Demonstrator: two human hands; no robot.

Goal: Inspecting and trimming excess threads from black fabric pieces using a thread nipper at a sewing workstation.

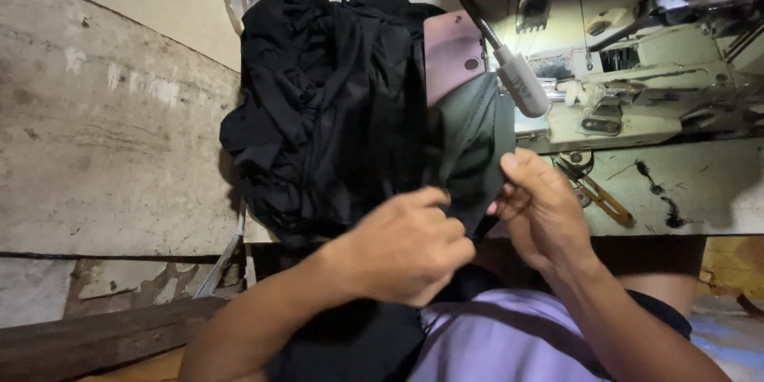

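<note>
Near the middle of the frame, the left hand [406, 243] is closing its fingers on the edge of a dark cloth piece [469, 139], and the right hand [541, 207] is pinching the same edge just beside it. The piece is lying against the black fabric pile [318, 103], not yet under the sewing machine [637, 72] at upper right, so stitching on it seems still ahead.

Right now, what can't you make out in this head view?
- Left hand: fingertips curl under, so the grip on the dark cloth piece is hidden.
- Pink phone: lower part covered by that cloth.
- Sewing machine: cut off by the top and right edges; needle area too cluttered to read.
- Black fabric pile: separate pieces indistinguishable.
</note>
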